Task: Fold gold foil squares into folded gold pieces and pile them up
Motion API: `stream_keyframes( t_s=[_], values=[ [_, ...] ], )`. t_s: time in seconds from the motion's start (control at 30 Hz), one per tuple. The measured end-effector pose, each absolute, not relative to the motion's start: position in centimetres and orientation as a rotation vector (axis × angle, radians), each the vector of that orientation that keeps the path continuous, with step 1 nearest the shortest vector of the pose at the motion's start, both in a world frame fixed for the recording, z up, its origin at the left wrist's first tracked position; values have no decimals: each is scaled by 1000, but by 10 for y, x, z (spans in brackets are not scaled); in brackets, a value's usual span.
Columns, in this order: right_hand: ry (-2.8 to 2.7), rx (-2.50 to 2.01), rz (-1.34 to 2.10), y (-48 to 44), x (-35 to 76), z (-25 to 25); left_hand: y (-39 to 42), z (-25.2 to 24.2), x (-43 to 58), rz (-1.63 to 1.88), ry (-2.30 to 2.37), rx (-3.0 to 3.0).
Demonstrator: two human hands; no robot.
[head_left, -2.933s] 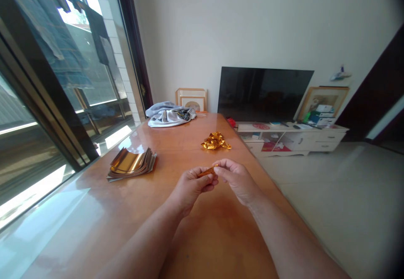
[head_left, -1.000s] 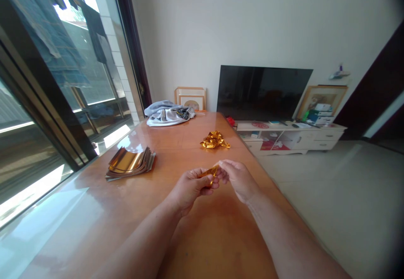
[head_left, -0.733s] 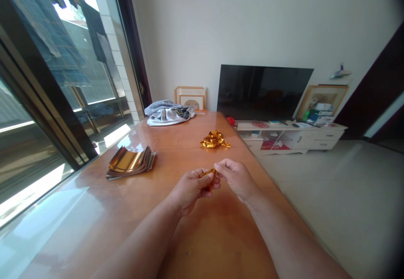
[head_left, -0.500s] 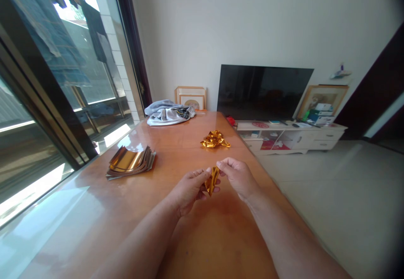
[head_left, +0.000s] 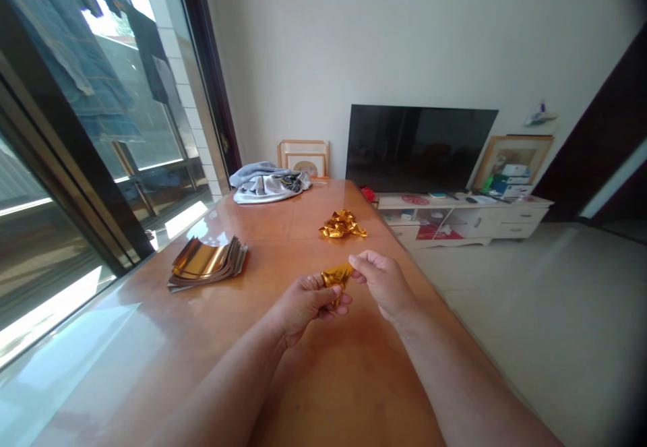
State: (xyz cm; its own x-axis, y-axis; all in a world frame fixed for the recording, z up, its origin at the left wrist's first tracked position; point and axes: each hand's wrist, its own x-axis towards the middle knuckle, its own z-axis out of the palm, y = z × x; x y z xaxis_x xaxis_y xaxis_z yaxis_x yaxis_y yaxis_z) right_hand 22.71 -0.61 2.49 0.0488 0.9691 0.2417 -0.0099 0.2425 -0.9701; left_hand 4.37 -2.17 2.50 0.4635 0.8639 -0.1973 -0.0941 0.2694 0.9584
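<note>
A small piece of shiny gold foil paper [head_left: 335, 276], partly folded, is held above the wooden table between both hands. My left hand [head_left: 308, 304] pinches its lower part, thumb on top and fingers curled beneath. With thumb and fingertips, my right hand [head_left: 383, 281] grips the foil's upper right corner. Beyond the hands lies a small heap of folded gold foil pieces [head_left: 342, 224]. To the left is a stack of curved gold foil sheets [head_left: 207, 261], its edges uneven.
The glossy wooden table [head_left: 323, 393] has its right edge close to my right forearm. Grey cloth [head_left: 270, 183] is bundled at the far end, before leaning picture frames [head_left: 303, 157]. A television [head_left: 419, 149] stands on a white cabinet [head_left: 526, 214]; a glass sliding door is on the left.
The foil has gone from a narrow upright strip to a wider shape, its top opened out to the left. My left thumb has shifted lower on it; my right hand stays nearly in place.
</note>
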Motion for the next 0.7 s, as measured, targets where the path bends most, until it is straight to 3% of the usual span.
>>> stream_keyframes(
  t_s=[0.37,0.7],
  values=[
    [-1289,-1088,971,0,227,17,-14,17,44,992,782,1103],
    [-1200,-1044,1201,-4,223,20,-15,21,46,1060,729,946]
  ],
)
